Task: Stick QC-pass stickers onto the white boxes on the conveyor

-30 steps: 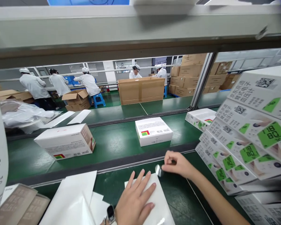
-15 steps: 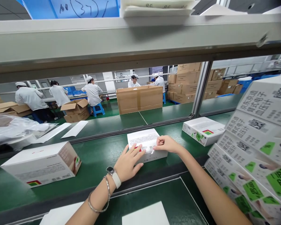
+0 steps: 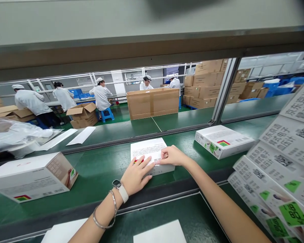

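Note:
A white printed box (image 3: 148,148) lies on the green conveyor belt (image 3: 98,168) in front of me. My left hand (image 3: 138,173) rests on its near left part, palm down with fingers spread. At the box's near top edge, my right hand (image 3: 171,156) is closed in a pinch, thumb and index finger together beside my left fingertips. What the pinch holds, if anything, is too small to make out. One white box (image 3: 35,175) stands on the belt to the left, another (image 3: 224,140) lies to the right.
Stacked printed boxes (image 3: 281,175) rise at the right. White sheets (image 3: 159,233) lie at the near edge. A metal post (image 3: 225,91) and an overhead shelf (image 3: 142,23) frame the view. Beyond are a large carton (image 3: 139,104), a plastic bag (image 3: 17,135) and several people in white.
The boxes on the belt have shifted left in the view, and the right fingers have moved closer to my left fingertips. The view has tilted down slightly.

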A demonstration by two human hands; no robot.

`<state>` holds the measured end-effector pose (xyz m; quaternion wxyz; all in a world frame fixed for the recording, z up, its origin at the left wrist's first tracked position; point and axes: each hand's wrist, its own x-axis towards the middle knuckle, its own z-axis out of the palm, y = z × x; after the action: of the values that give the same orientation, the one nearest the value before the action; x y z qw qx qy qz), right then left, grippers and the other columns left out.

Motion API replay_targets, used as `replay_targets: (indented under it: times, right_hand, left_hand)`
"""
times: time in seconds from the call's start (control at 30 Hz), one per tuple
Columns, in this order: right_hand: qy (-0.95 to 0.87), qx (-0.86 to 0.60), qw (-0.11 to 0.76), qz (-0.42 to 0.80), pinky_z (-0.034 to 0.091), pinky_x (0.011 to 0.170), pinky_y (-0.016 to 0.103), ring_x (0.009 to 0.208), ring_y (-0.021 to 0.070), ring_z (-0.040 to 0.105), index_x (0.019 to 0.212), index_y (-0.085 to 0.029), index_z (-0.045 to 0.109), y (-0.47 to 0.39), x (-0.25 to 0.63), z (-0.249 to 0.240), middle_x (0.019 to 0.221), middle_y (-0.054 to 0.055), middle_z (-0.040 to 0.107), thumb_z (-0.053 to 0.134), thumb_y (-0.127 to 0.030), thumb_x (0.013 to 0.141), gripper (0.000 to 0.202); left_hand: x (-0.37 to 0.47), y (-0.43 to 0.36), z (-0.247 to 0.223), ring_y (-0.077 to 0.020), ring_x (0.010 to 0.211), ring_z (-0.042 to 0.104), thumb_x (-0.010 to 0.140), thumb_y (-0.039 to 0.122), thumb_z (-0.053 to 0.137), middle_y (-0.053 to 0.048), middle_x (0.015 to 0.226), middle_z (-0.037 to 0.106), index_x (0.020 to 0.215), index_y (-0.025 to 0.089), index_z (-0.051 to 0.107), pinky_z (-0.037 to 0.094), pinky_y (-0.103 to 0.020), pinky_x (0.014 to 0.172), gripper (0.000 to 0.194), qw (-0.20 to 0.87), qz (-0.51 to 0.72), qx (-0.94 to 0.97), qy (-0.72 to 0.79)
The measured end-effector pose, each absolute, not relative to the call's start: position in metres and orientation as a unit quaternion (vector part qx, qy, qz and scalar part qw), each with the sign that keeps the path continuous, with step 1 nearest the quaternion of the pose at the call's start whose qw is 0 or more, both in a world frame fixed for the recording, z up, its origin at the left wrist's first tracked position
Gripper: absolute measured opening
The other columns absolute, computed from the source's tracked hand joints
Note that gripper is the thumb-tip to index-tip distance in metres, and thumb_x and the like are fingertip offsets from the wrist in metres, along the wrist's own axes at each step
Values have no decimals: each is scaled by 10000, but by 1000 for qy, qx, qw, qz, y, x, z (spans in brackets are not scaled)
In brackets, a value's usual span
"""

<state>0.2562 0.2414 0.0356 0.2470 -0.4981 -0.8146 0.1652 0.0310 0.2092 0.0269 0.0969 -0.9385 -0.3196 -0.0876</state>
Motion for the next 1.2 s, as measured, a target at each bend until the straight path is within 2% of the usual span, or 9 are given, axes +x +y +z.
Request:
replay_targets:
  times: [0.17,0.37,0.53,0.63,0.77,0.83,0.93,1.1,1.2]
  right_hand:
    - [-780,-563,270,37,267,533,226,504,112,432,527,-187,486,246,271,37,516,-25,531,590,-460,629,309]
    - [-709,-595,357,124,242,446,207,467,104,402,562,-198,452,246,274,13,487,-44,457,519,-548,666,371]
    - [-668,-586,415,195,234,439,209,444,93,351,546,-195,434,243,264,-1,447,-64,360,528,-555,659,389]
    - [-646,-568,446,247,229,439,214,428,85,323,533,-190,435,244,256,-4,434,-72,336,551,-548,643,392]
    - [-564,-540,521,344,269,459,221,452,95,384,596,-184,511,253,233,-7,480,-49,447,528,-552,663,375]
    - [-531,-529,528,400,306,470,225,495,114,452,694,-177,577,257,216,-9,570,-10,547,530,-551,661,379]
    - [-535,-504,491,468,326,430,231,498,134,500,773,-147,632,258,195,-13,643,49,616,556,-533,650,412]
    - [-544,-412,511,523,428,532,247,674,170,560,1027,-148,586,248,187,-4,797,55,627,600,-440,661,469]
    - [-568,-358,557,490,424,548,257,600,140,496,1218,-158,438,242,192,6,647,-12,548,616,-403,659,635]
  left_hand:
    - [22,215,32,-263,1129,356,818,304,470,-1,1324,344,1275,320,316,304,-422,903,482,116,-76,-938,-319]
    - [20,225,29,-309,1156,325,840,301,452,3,1358,288,1302,361,237,305,-473,881,513,167,-52,-937,-303]
    - [-8,208,24,-282,1217,262,814,90,419,27,1375,248,1256,363,339,262,-475,934,526,146,-58,-940,-303]
    - [-30,198,24,-285,1237,228,780,83,443,41,1370,256,1108,352,526,178,-505,977,432,62,-102,-942,-313]
    - [-52,207,24,-243,1192,338,809,258,471,-13,1222,484,974,271,624,177,-436,1016,225,-213,-331,-811,-433]
    - [-55,221,22,-240,1150,400,803,348,491,-60,1147,544,1031,220,589,238,-409,999,279,-347,-442,-666,-491]
    - [-54,237,19,-269,1032,513,777,399,530,-117,1094,572,1091,164,534,393,-417,884,392,-444,-455,-587,-502]
    - [-53,236,24,-252,1065,488,744,346,583,-98,1226,472,1241,173,365,425,-358,875,569,-463,-454,-618,-444]
    - [-55,228,32,-236,1161,385,762,334,559,-98,1310,363,1329,187,151,378,-359,924,714,-381,-498,-664,-407]
